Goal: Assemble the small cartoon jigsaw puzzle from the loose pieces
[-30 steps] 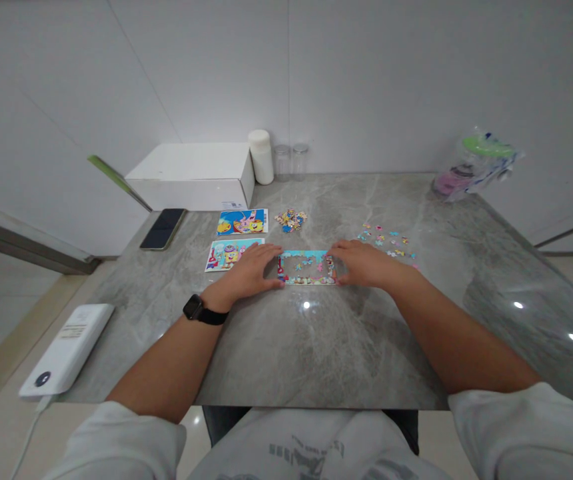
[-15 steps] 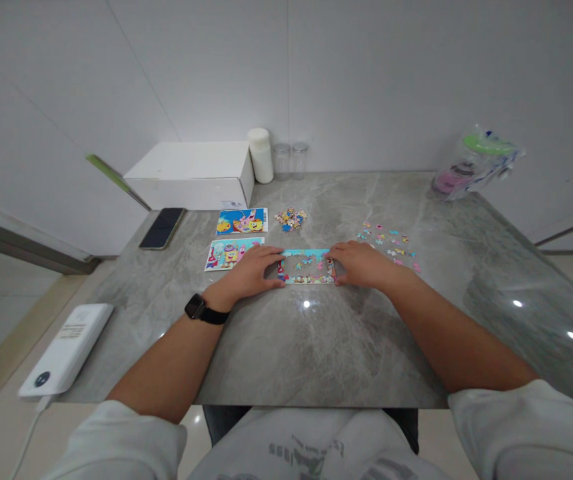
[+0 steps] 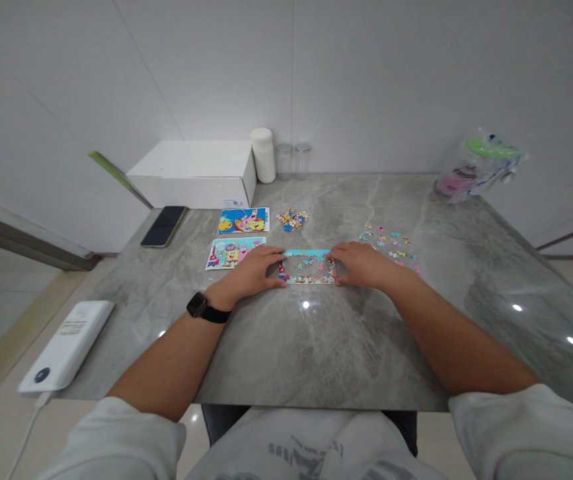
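Observation:
A rectangular jigsaw puzzle border (image 3: 309, 280) lies flat on the table, with a few loose pieces (image 3: 300, 265) inside its gap. My left hand (image 3: 254, 272) clasps its left end, fingers at the upper corner and thumb at the lower one. At the opposite end my right hand (image 3: 361, 265) grips in the same way. Left of the puzzle is a cartoon picture card (image 3: 224, 255), partly covered by my left hand. Behind it lies a second, blue cartoon card (image 3: 243, 220).
A heap of puzzle pieces (image 3: 292, 219) sits behind the border; scattered pieces (image 3: 395, 243) lie to the right. A phone (image 3: 164, 227), white box (image 3: 191, 167), white bottle (image 3: 264, 157), two clear jars (image 3: 293, 162), bagged cup (image 3: 471, 170) and white power bank (image 3: 69, 347) surround them.
Both hands stay at the ends of the puzzle border, with hardly any movement. The whole view has shifted very slightly.

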A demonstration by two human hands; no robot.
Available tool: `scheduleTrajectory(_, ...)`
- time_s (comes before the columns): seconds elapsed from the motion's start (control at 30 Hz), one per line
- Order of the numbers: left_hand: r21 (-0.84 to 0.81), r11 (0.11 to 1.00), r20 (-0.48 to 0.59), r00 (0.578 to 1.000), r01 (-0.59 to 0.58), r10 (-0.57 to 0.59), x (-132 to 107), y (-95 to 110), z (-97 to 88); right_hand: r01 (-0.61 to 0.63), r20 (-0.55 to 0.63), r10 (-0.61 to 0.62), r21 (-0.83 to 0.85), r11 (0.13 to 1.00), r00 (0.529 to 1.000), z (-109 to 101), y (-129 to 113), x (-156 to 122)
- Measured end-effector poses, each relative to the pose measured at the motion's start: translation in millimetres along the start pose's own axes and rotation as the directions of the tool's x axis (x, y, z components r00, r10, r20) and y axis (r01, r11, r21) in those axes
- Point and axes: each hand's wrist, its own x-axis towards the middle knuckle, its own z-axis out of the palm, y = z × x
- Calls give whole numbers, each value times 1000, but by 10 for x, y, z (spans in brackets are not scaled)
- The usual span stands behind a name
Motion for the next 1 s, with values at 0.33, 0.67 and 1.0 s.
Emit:
scheduleTrajectory(0.33, -68, 998, -12, 1000, 17, -18, -5, -15, 14, 9, -7, -9, 4, 1000, 1000, 24, 12, -7)
scheduleTrajectory(0.67, -60, 998, -150, 989, -27, 18, 35, 135, -26, 21, -97, -17, 34, 999, 995, -106, 79, -76)
scheduleTrajectory(1.0, 40, 993, -49, 993, -109, 111, 53, 396, 86, -38, -121, 40, 23, 999, 992, -245, 194, -187)
